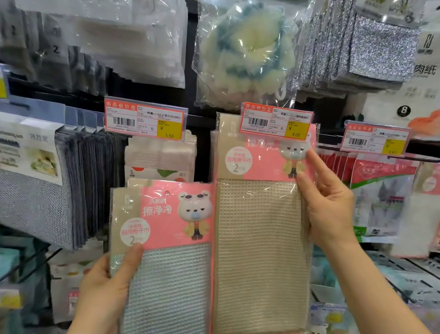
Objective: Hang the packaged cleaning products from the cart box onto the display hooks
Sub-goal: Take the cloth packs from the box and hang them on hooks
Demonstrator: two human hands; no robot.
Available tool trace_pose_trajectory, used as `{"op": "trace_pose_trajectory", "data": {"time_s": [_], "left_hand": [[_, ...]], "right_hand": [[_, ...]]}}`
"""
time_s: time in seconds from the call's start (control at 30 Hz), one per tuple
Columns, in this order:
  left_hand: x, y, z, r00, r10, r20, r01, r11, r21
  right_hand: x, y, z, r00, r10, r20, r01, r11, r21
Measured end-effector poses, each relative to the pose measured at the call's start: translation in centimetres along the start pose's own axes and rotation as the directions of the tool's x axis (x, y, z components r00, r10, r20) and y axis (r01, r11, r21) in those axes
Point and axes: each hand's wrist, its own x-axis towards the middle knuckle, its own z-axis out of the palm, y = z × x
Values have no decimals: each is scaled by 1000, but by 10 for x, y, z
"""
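A pack of beige waffle cloths [259, 250] with a pink bear header hangs at the hook under the 4.00 price tag [276, 121]. My right hand [327, 203] grips its right edge, index finger stretched up along the header. Lower left, my left hand [104, 290] holds a second pack with grey-blue cloths [169, 282] and the same pink header, thumb pressed on its front. This pack is off the hooks and its right edge overlaps the beige pack. The hook itself is hidden behind the tag.
Grey cloth packs [51, 200] hang at left beside a 5.50 tag [143, 119]. A bagged bath pouf [247, 52] and silver scourer packs [362, 46] hang above. Red-green packs [378, 199] fill the hook to the right. Wire shelves with goods lie below.
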Motion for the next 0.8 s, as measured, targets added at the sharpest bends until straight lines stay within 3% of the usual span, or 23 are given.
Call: {"op": "trace_pose_trajectory", "data": {"time_s": [0.23, 0.43, 0.8], "left_hand": [[3, -6, -1, 1000, 28, 5, -28, 999, 40], [1, -5, 0, 998, 48, 36, -51, 995, 87], [-2, 0, -3, 998, 31, 47, -32, 999, 17]], "right_hand": [[3, -8, -1, 994, -86, 61, 89, 995, -44], [0, -4, -2, 997, -72, 5, 72, 995, -64], [-6, 0, 1, 997, -48, -60, 45, 998, -54]]}}
